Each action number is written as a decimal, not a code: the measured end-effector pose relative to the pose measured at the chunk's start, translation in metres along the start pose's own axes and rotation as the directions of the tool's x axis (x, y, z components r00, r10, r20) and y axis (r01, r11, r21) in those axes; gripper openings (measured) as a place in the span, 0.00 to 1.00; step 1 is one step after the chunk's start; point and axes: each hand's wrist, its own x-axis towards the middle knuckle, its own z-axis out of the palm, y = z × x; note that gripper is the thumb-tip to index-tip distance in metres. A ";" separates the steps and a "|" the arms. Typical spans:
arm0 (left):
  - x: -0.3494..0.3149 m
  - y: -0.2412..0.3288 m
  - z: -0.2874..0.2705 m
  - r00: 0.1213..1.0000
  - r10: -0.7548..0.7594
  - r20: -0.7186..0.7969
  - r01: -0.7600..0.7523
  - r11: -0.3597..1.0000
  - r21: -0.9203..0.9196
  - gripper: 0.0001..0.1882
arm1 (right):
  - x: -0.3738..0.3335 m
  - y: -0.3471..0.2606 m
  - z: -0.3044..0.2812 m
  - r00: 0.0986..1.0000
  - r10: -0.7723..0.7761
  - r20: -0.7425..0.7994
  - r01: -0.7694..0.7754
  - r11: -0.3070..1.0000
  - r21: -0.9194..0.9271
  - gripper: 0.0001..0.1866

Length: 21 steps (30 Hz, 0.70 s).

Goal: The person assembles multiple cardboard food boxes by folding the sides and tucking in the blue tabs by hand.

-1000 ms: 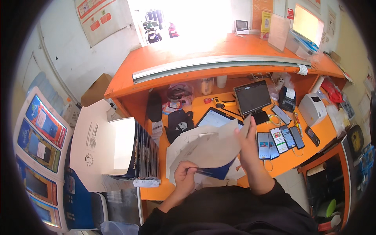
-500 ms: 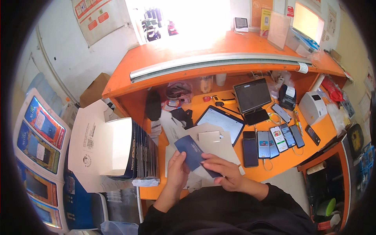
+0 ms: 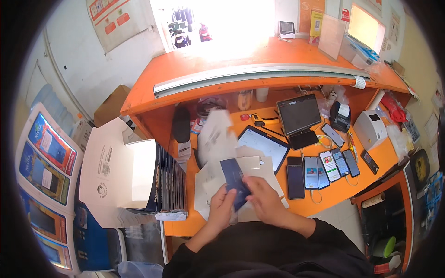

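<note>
Both my hands hold a flat, dark blue card-like piece (image 3: pixel 232 170) over the near edge of the orange desk. My left hand (image 3: pixel 221 206) pinches its lower left side with the thumb on top. On its right side my right hand (image 3: pixel 265 200) has its fingers closed and bent against the edge. Just beyond the blue piece, a pale sheet (image 3: pixel 214 143) is smeared by motion; whether it joins the blue piece I cannot tell. Under my hands lie unfolded light grey cartons (image 3: pixel 204 192). A tablet (image 3: pixel 266 143) lies partly behind them.
Left of my hands stands an open white box (image 3: pixel 111 169) packed with dark flat packs (image 3: pixel 169 185). Several phones (image 3: pixel 295 178) lie to the right, below a dark monitor (image 3: pixel 299 113). A label printer (image 3: pixel 370 129) sits farther right. The raised orange counter (image 3: pixel 208 58) borders the far side.
The blue piece has shifted slightly right and turned more upright. Both hands have moved with it, and the right fingers have bent in. The pale sheet has swung up and right.
</note>
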 end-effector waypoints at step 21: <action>-0.025 -0.025 -0.037 0.783 -0.531 0.324 0.158 0.674 0.722 0.13 | -0.023 0.029 -0.010 0.932 -0.009 0.362 -0.056 0.984 0.168 0.07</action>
